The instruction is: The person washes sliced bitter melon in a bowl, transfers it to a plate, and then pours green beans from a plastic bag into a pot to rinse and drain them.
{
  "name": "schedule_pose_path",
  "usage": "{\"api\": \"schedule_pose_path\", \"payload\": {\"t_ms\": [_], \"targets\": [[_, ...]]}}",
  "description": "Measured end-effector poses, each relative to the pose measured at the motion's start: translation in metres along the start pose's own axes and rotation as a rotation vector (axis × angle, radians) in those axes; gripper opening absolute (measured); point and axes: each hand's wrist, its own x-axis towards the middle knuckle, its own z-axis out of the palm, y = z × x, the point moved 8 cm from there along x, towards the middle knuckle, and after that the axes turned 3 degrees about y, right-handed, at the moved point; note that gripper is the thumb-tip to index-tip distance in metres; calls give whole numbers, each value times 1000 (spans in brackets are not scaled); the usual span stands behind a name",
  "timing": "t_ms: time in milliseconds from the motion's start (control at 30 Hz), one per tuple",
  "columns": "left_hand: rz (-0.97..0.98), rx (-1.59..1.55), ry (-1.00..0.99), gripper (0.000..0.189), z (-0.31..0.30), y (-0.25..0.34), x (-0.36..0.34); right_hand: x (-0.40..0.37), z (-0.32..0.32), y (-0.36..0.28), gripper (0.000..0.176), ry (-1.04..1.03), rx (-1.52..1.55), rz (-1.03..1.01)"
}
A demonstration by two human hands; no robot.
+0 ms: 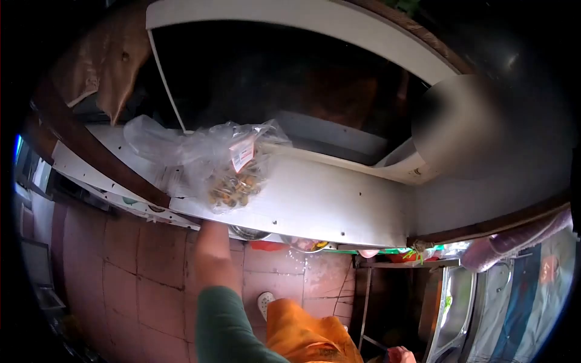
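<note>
Our left hand is hidden below the flat white shelf bearing a clear plastic bag, centre-left; our right hand shows lower right; we cannot tell either's grip.

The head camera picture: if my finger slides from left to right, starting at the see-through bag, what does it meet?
Clear plastic bag → metal bowl with colourful bits, partly hidden under the shelf → the person's right hand, at the bottom edge → metal sink.
</note>
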Motion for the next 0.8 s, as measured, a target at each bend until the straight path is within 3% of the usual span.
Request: {"api": "schedule_pose_path", "payload": {"t_ms": [33,67,100,267,367,467,567,667,733,800], "targets": [[14,14,-19,31,2,4,-12,-1,-3,-4,10,25,-4,0],[28,25,-36,30,4,10,-26,0,-11,-2,11,26,285,208],[34,41,-62,30,5,13,-44,5,-25,-17,12,44,144,133],[-22,169,-272,31,-33,-2,-211,36,-68,-51,10,59,181,-107],[-96,310,-444,31,-75,-35,-309,55,-72,-33,10,98,174,-111],[-227,450,-709,29,-103,-82,-404,78,-120,-38,12,236,317,-202],[-349,356,-995,18,-93,-78,-533,89,-155,-2,13,362,493,-219],[274,576,-1337,12,-88,-106,-597,88,-203,38,14,533,640,-224],[-381,283,-1406,11,-68,-106,-670,85,-229,66,14,631,650,-241],[-358,376,-1472,10,-60,-121,-715,69,-254,90,13,747,637,-285]]}}
